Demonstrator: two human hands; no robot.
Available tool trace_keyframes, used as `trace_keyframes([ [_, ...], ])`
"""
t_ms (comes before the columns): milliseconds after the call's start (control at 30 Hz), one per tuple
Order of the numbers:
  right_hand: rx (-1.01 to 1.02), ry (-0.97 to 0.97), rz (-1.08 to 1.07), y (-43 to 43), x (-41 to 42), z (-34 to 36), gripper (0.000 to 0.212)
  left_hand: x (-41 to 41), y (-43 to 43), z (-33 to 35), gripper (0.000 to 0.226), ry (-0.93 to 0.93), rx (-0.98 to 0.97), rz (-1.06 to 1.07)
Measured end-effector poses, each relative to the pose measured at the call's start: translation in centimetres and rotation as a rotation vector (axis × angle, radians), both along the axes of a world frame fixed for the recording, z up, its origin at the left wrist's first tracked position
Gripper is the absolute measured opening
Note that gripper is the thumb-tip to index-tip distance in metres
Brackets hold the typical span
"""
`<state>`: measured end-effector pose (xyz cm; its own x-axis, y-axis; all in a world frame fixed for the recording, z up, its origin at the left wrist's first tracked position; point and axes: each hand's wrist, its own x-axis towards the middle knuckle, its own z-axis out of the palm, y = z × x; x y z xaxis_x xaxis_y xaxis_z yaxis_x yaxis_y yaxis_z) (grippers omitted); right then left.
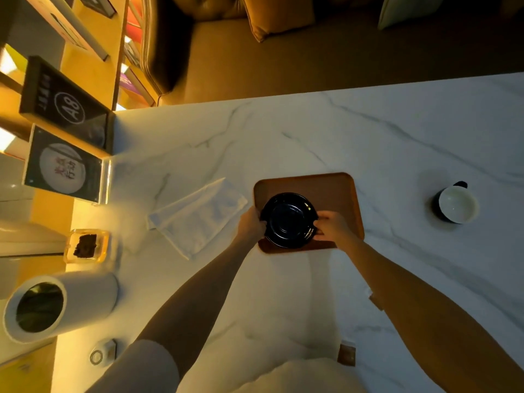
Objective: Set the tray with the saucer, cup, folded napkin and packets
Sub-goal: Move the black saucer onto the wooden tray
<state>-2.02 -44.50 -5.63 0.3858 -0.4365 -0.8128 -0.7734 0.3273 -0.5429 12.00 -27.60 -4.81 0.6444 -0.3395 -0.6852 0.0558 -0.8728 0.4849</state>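
- Counter (326,131): white marble with grey veins, carrying everything noted below.
- Tray (334,191): brown, rectangular with rounded corners, lying flat at the middle of the counter.
- Saucer (288,220): black and glossy, over the near-left part of the tray, its near edge reaching the tray's near rim. Whether it rests fully on the tray or is held just above it cannot be told.
- Left hand (251,222): at the saucer's left rim, fingers curled closed on the edge.
- Right hand (331,225): at the saucer's right rim, fingers closed on the edge; the hand lies over the tray.
- Napkin (198,217): white, folded, lying flat on the counter just left of the tray, off the tray, set at an angle.
- Cup (456,204): dark outside, pale inside, upright on the counter well to the right of the tray, with a dark handle at its far side.
- Small dish (86,245): clear, holding dark brown pieces, at the counter's left edge, near the napkin. Whether these are the packets cannot be told.
- White cylinder (59,306): open-topped and dark inside, nearer than the dish.
- Black sign (63,102): marked "A8", standing at the far-left corner.
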Motion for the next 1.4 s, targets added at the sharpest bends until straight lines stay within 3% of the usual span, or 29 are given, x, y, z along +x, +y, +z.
trace_keyframes([
  [433, -0.001, -0.008, 0.026, -1.1, 2.7, -2.9, 0.053, 1.5, -0.8, -3.4, 0.017, -0.049, 0.058, 0.099],
  [833, -0.232, -0.039, 0.257, -0.5, 1.6, -3.9, 0.037, 1.3, -0.3, -4.3, 0.012, -0.060, 0.038, 0.217],
  [1400, -0.281, -0.026, 0.272, 0.1, 1.8, -3.1, 0.036, 0.6, -0.3, -4.6, 0.014, -0.046, 0.009, 0.294],
])
